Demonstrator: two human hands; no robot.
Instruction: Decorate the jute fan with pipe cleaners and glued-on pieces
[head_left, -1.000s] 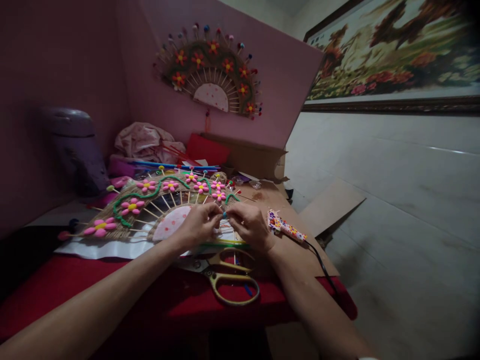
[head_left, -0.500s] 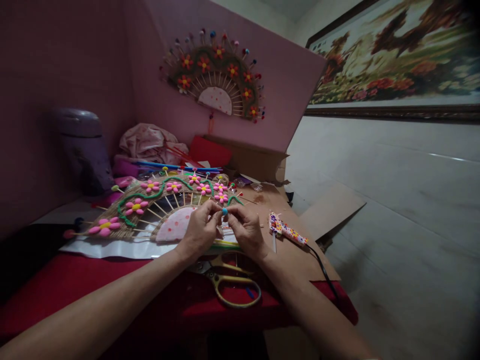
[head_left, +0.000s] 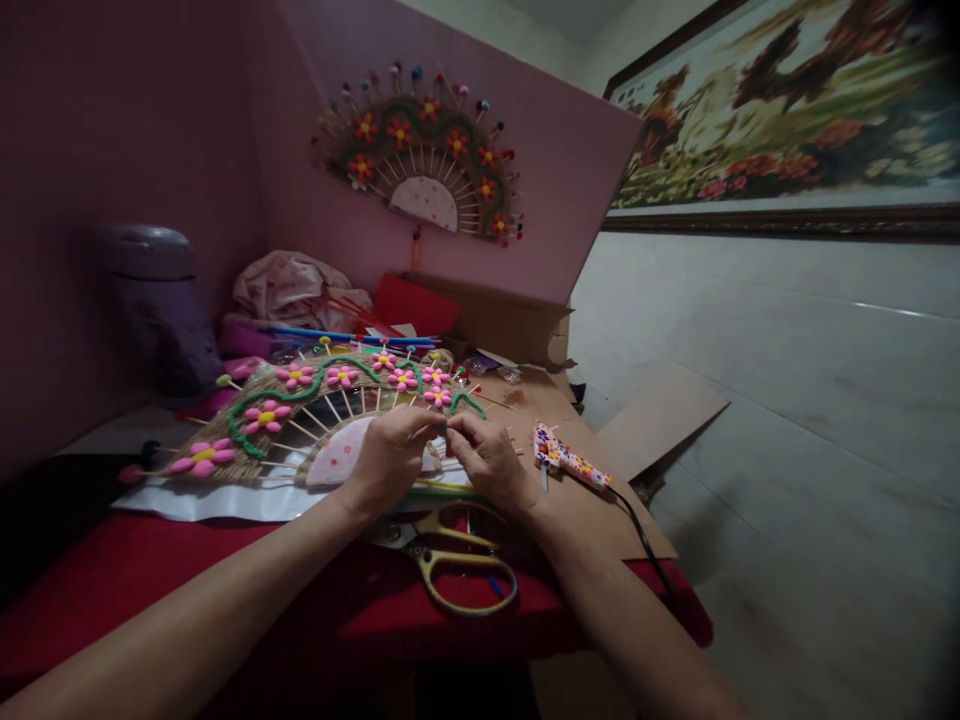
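Note:
My left hand (head_left: 390, 455) and my right hand (head_left: 491, 460) meet fingertip to fingertip, both closed in a pinch. Between them is a small blue ball (head_left: 442, 428), mostly covered by the fingers. Behind and to the left lies a fan-shaped craft piece (head_left: 247, 445) of twine and thin sticks, with pink flowers (head_left: 267, 415), a wavy green strip (head_left: 241, 438) and a dotted white half-round (head_left: 337, 458). Scissors with yellow handles (head_left: 431, 575) rest on the red cloth just below my hands.
A flower-patterned glue gun (head_left: 570, 458) with a black cord lies on cardboard (head_left: 600, 525) at right. A purple flask (head_left: 161, 310) stands at left. Crumpled pink cloth (head_left: 292, 285) and blue sticks (head_left: 337, 335) sit behind. A similar fan (head_left: 424, 200) hangs on the pink panel.
The blue ball showed clearly between the fingertips before; now the fingers cover most of it. My fingers have shifted slightly around it. The whole view has moved a little.

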